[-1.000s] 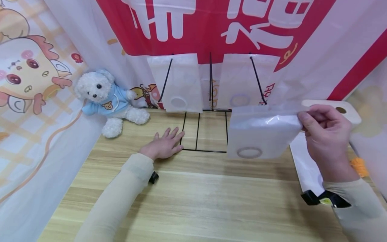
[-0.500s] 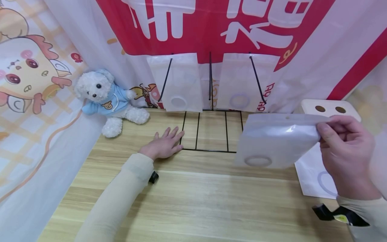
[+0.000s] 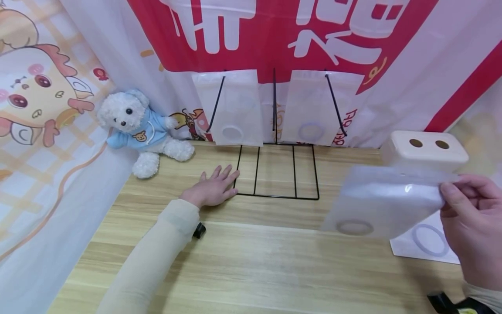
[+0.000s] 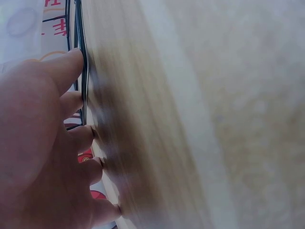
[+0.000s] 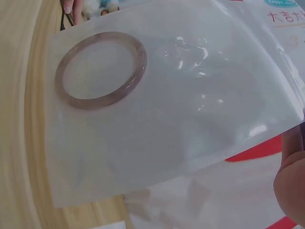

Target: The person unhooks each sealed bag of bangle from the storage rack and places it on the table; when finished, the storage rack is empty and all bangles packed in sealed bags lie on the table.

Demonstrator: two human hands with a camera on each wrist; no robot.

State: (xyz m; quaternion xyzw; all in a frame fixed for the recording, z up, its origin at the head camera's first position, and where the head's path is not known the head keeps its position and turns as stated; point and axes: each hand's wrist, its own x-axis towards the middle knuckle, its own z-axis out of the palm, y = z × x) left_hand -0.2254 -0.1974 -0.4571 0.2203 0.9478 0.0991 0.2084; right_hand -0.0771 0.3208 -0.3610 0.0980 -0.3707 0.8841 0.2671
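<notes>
My right hand (image 3: 472, 218) pinches the upper corner of a translucent zip bag (image 3: 388, 200) between thumb and fingers. The bag hangs tilted above the right side of the table, and a pinkish-brown bangle (image 5: 139, 67) lies in its lower corner. Spread fingers show on my left hand (image 3: 211, 187), which rests palm down on the wood at the left edge of a black wire rack (image 3: 274, 196), fingertips at its base wire. Two similar bags, a left one (image 3: 239, 102) and a right one (image 3: 310, 100), hang on the rack's hooks, each with a ring shape inside.
Partly behind my right hand, another bag (image 3: 401, 248) with a bangle lies flat on the table (image 3: 251, 266). A cream box (image 3: 425, 152) with two round holes stands at the back right. A white plush dog (image 3: 150, 131) in a blue hoodie sits back left, before printed curtains.
My right hand has moved right and toward me with the bag, away from the rack. The rack's right base corner and the cream box have come into view. My left hand stays put.
</notes>
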